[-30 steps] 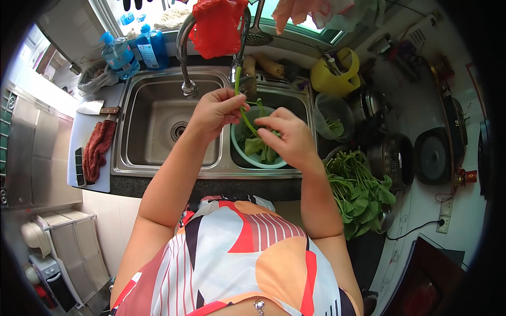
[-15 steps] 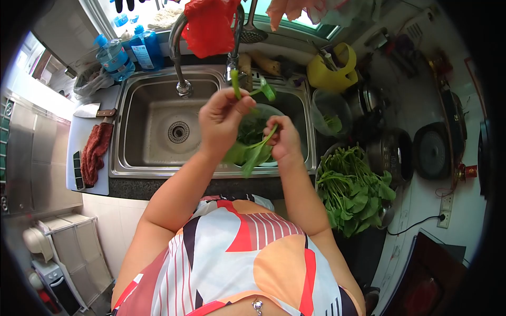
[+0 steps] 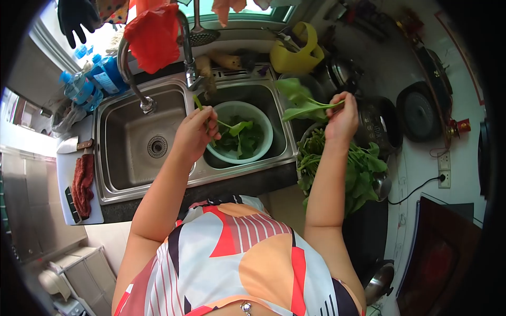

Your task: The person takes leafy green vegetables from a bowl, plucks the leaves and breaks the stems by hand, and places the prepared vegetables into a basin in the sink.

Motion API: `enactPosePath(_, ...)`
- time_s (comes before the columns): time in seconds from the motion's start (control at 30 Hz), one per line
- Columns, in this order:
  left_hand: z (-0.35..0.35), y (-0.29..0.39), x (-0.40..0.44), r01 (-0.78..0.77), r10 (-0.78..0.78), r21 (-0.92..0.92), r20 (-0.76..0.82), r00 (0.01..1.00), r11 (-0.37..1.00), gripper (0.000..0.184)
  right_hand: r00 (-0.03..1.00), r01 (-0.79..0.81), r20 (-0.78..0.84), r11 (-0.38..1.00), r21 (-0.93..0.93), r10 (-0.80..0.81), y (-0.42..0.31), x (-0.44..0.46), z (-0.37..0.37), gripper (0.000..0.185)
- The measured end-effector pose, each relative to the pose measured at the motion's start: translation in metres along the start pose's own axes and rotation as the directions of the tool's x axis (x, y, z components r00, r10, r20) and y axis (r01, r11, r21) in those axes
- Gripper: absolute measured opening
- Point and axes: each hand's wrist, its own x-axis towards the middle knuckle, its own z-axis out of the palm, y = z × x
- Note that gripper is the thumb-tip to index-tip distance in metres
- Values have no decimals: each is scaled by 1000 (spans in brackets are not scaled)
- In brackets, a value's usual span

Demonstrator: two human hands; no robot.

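Note:
My left hand [image 3: 196, 132] is closed on a thin green stem [image 3: 198, 102], held over the left rim of a pale round basin [image 3: 270, 126]. Green leaves [image 3: 245, 141] lie inside the basin, which stands in the right sink bowl. Out to the right, my right hand [image 3: 342, 117] pinches a leafy green stem [image 3: 311, 107] by its stalk end. Its broad leaves point left, toward the yellow holder. Beneath my right forearm is a heap of leafy greens [image 3: 363, 171], partly covered by the arm.
The left sink bowl [image 3: 132, 131] has a faucet [image 3: 148, 104] over it. A knife [image 3: 76, 145] and reddish cloth [image 3: 83, 181] lie on a white board at left. Blue bottles [image 3: 108, 76] stand behind. A yellow holder [image 3: 298, 55] and dark pots are at right.
My right hand has moved right and up from above the basin with its leafy stem. My left hand has lowered to the basin's left side. The camera view has shifted right.

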Motion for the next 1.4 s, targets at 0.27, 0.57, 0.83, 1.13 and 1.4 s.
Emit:
enactPosePath(0.27, 4, 0, -2, -55, 76, 85, -263, 962, 995, 16, 914, -386, -86, 915, 115, 396, 87, -10, 30, 23)
enactPosePath(0.57, 16, -12, -8, -64, 85, 527, -14, 996, 848, 43, 607, -361, 633, 876, -319, 481, 82, -60, 62, 38)
enactPosePath(0.83, 28, -34, -1, -223, 118, 723, 194, 974, 653, 77, 926, -243, 222, 934, -263, 304, 47, -9, 36, 13)
enactPosePath(1.13, -9, -36, -6, -37, -2, 674, 56, 998, 738, 47, 991, 133, 136, 327, -936, -15, 11, 75, -129, 37)
enactPosePath(1.4, 8, -42, 0, -38, -75, 658, 142, 987, 752, 33, 932, 126, -21, -379, -917, 361, -8, 31, -149, 18)
